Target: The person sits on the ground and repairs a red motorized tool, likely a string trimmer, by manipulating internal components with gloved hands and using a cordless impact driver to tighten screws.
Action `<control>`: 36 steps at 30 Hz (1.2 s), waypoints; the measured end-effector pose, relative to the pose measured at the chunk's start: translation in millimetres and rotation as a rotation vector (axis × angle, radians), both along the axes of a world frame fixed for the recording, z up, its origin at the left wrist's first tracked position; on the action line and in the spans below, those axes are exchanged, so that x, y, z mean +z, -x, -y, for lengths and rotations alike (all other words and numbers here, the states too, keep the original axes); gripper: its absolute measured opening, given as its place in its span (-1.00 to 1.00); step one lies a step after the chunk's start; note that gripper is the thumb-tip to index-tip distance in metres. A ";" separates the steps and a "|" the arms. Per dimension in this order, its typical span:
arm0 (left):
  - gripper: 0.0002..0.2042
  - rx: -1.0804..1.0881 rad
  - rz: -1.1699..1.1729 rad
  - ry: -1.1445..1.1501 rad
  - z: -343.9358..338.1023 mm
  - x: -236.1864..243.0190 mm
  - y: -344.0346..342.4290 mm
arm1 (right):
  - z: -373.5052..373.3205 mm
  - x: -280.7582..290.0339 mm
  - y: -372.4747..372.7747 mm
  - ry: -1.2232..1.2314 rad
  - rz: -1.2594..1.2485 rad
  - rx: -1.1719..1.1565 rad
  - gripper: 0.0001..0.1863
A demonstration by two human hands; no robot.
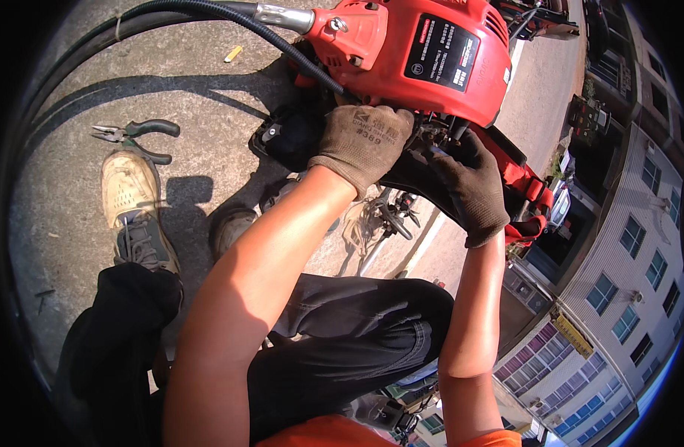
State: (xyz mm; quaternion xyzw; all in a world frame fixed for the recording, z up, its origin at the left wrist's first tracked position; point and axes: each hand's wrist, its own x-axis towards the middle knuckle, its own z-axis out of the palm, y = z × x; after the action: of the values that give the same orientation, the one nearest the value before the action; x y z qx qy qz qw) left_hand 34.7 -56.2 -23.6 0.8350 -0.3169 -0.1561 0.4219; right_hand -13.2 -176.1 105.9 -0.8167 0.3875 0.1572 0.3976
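Closely tucked beneath the red engine (472, 93) ahead.
My left hand (363, 141) curls at its lower edge, seemingly bracing it; my right hand (470, 182) crooks alongside, perhaps for reach. What either grip clamps, I can't tell.

Grey concrete ground (211, 138) lies open between green-handled metal pliers (130, 134) and the dark angular part (293, 138) (partly lost in shadow) beside the brown-gloved left hand (366, 141); just beyond, a bulky red engine housing (424, 63) blocks passage.

Yellow-and-white stub (233, 54) on concrete ground (66, 216), pale multi-storey building (643, 227) with rows of windows (602, 293), yellow signboard (573, 335) on its front.
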 end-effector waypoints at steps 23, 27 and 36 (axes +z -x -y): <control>-0.87 -0.110 0.006 -0.001 -0.2 6.8 -5.1 | 3.1 -0.1 -2.4 -0.082 -0.016 -0.046 -0.63; -0.85 -0.031 0.029 0.013 3.9 3.4 -1.6 | 1.7 -0.5 -3.9 -0.046 -0.027 -0.043 -0.63; -0.92 0.042 0.120 0.033 5.6 -1.9 5.5 | 2.3 -2.0 -3.9 -0.120 0.003 -0.097 -0.63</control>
State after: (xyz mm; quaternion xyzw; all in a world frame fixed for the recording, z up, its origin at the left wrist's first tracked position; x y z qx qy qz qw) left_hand 29.2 -61.8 -25.5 0.8421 -0.3267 -0.0917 0.4192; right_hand -9.3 -178.4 103.9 -0.7720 0.4159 0.1594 0.4535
